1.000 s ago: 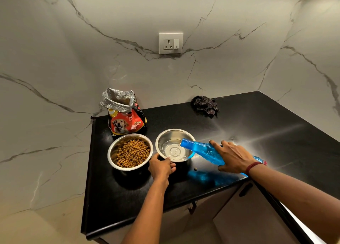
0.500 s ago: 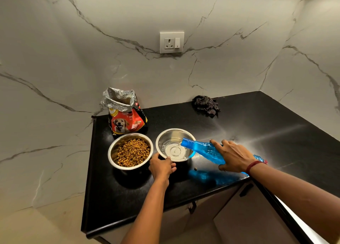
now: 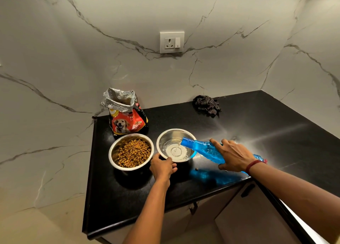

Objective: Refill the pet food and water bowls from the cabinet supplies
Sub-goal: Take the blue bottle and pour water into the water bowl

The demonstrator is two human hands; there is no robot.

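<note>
Two steel bowls stand side by side on the black counter (image 3: pixel 276 133). The left bowl (image 3: pixel 113 151) is full of brown kibble. The right bowl (image 3: pixel 161 139) holds a shallow pool of water. My right hand (image 3: pixel 233 157) grips a blue plastic bottle (image 3: pixel 200 148) tipped nearly flat, its mouth over the right bowl's rim, and a thin stream of water runs out. My left hand (image 3: pixel 162 167) holds the near rim of the water bowl. An open red dog-food bag (image 3: pixel 127 118) stands upright behind the kibble bowl.
A crumpled dark checked cloth (image 3: pixel 207 105) lies at the back of the counter. One loose kibble piece (image 3: pixel 196 169) sits near the water bowl. A wall socket (image 3: pixel 172 42) is on the marble backsplash. Cabinet doors with dark handles (image 3: pixel 247 190) sit below the counter's front edge.
Water keeps running from the bottle into the right bowl. Both hands hold nearly the same places.
</note>
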